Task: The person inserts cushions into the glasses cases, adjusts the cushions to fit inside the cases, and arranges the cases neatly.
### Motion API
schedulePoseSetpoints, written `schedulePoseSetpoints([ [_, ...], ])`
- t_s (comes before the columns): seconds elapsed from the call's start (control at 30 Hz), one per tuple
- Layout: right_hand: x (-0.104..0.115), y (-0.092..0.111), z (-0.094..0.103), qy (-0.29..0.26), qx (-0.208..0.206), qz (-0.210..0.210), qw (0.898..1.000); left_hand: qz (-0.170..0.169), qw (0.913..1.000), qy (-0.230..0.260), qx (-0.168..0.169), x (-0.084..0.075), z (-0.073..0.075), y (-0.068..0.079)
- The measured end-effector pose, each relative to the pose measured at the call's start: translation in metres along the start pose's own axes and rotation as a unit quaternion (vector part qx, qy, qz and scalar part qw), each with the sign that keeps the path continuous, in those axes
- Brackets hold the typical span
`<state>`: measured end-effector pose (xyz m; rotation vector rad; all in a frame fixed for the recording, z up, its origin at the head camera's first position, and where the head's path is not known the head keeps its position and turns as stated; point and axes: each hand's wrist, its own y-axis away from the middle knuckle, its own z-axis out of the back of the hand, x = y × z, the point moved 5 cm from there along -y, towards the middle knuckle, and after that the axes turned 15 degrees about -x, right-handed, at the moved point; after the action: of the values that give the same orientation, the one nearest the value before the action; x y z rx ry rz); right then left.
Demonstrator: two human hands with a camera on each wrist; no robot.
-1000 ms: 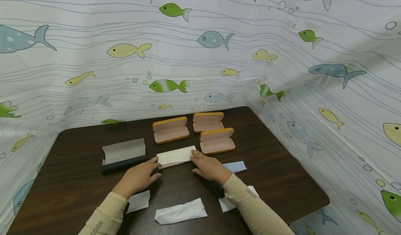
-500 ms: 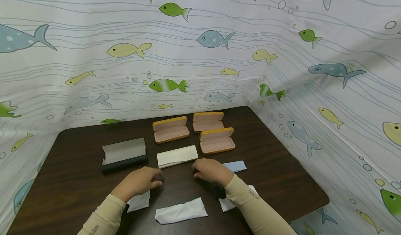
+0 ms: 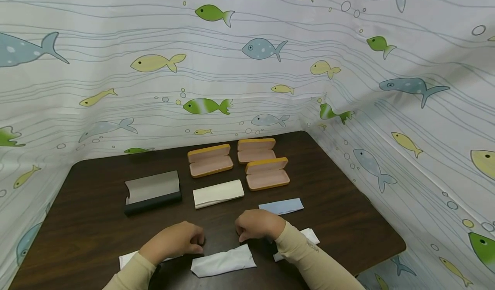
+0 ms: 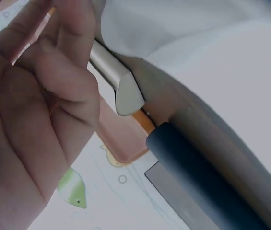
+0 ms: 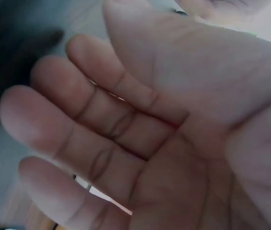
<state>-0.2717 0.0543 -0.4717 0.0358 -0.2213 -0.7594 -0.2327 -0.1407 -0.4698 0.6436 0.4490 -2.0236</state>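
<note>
My left hand (image 3: 175, 240) hovers low over the table just left of a white folded cloth (image 3: 224, 262), its fingers loosely curled and nothing in them. On the other side, my right hand (image 3: 257, 225) is just above that cloth's right end, also empty, with relaxed fingers (image 5: 82, 124) in the right wrist view. Beyond both hands lies a cream folded piece (image 3: 218, 193), whose end also shows in the left wrist view. A light blue folded cloth (image 3: 288, 206) lies behind the right hand. The left forearm partly hides another white cloth (image 3: 125, 260); the right forearm partly covers a third (image 3: 310, 235).
An open dark case (image 3: 152, 202) with grey lining stands at the left. Three open orange glasses cases (image 3: 210, 163) are grouped at the back. A fish-patterned white curtain (image 3: 216, 75) surrounds the dark wooden table (image 3: 344, 221) at the back and sides.
Both hands have left the cream folded piece and drawn back toward the near white cloth. Their fingers have gone from spread to loosely curled. The cream piece stays in place.
</note>
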Motion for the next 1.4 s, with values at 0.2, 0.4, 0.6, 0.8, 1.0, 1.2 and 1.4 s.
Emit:
schedulePoseSetpoints([
  [0.2, 0.006, 0.004, -0.002, 0.010, 0.002, 0.011, 1.000, -0.001, 0.9998, 0.007, 0.020, -0.001, -0.008, 0.006],
  [0.4, 0.012, 0.005, -0.008, 0.030, 0.006, 0.015, 0.999, 0.003, 0.9994, 0.013, 0.032, -0.003, -0.014, 0.008],
  [0.6, 0.015, 0.006, -0.013, 0.061, 0.010, 0.007, 0.998, -0.016, 0.9993, 0.010, 0.033, -0.009, -0.018, 0.010],
  [0.8, 0.019, 0.007, -0.016, 0.078, 0.008, 0.006, 0.997, -0.017, 0.9996, -0.005, 0.024, -0.009, -0.018, 0.011],
  [1.0, 0.020, 0.008, -0.015, 0.067, 0.011, 0.012, 0.998, -0.015, 0.9995, -0.017, 0.024, -0.007, -0.019, 0.011],
  [1.2, 0.015, 0.008, -0.016, 0.017, 0.023, 0.025, 0.999, -0.024, 0.9990, -0.017, 0.034, -0.005, -0.020, 0.011],
  [1.4, 0.010, 0.008, -0.016, -0.032, 0.028, 0.061, 0.997, -0.022, 0.9985, -0.012, 0.048, -0.004, -0.020, 0.012],
])
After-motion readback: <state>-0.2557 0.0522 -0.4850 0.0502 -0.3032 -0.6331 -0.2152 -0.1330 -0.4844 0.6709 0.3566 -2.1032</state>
